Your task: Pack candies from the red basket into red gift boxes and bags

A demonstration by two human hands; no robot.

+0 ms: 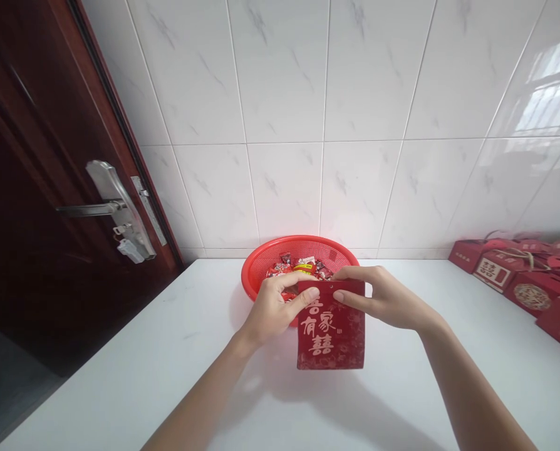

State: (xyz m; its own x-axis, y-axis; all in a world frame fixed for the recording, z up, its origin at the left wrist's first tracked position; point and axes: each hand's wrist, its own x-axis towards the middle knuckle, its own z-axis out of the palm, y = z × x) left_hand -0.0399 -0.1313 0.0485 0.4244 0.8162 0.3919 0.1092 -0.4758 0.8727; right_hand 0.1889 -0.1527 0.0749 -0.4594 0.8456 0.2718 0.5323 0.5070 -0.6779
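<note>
Both hands pinch the top edge of a red paper gift bag (331, 338) with pale Chinese characters and a faint floral print. My left hand (274, 307) grips its upper left corner, thumb on the front face. On the upper right, my right hand (388, 297) closes on the same edge, its thumb also across the front. The bag hangs upright above the white table, and a small hole shows near its top middle. Just behind it stands a red plastic basket (256, 263) of wrapped candies (303, 266), partly hidden by my hands and the bag.
Several red gift boxes (491, 272) with string and printed labels are grouped along the table's right side. White marbled tiles (284, 181) rise behind the white table (176, 326). At left is a dark red door (31, 125) with a metal handle (89, 210) and hanging keys (130, 250).
</note>
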